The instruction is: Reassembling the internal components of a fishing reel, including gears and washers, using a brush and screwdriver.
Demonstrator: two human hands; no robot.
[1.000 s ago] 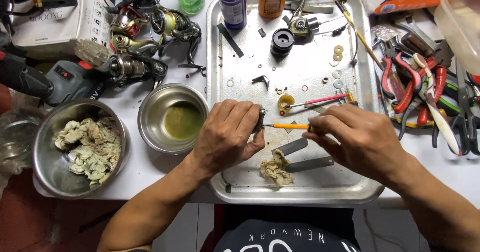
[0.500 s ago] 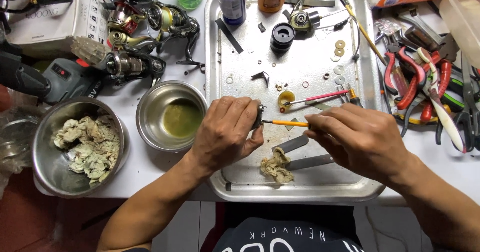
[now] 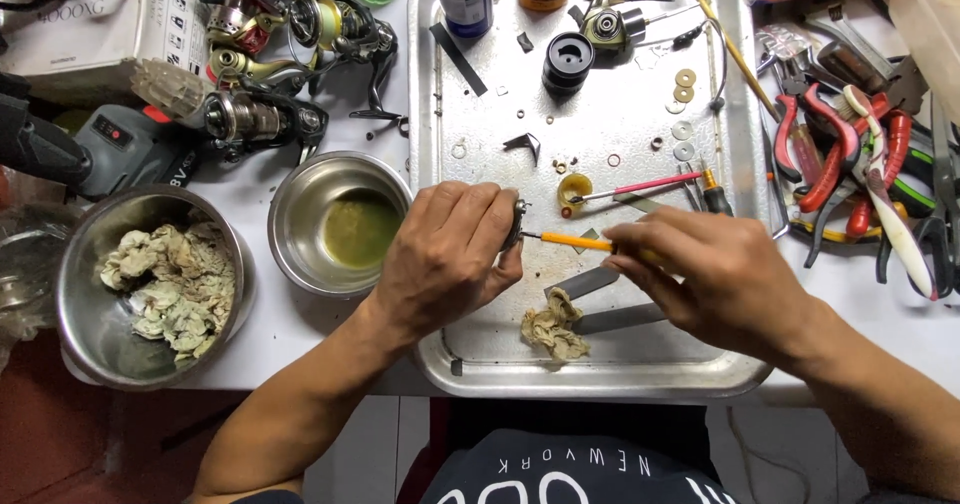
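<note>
Small metal part (image 3: 514, 226) is pinched in the left hand (image 3: 447, 254); the right hand (image 3: 722, 276) grips an orange screwdriver (image 3: 572, 242), tip on it. Washers (image 3: 683, 86) lie loose on the tray (image 3: 600, 369): reassembly unfinished.

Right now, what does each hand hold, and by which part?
The left hand pinches a small dark metal part at its fingertips. The right hand grips a thin yellow-handled tool by the rear of its handle.
</note>
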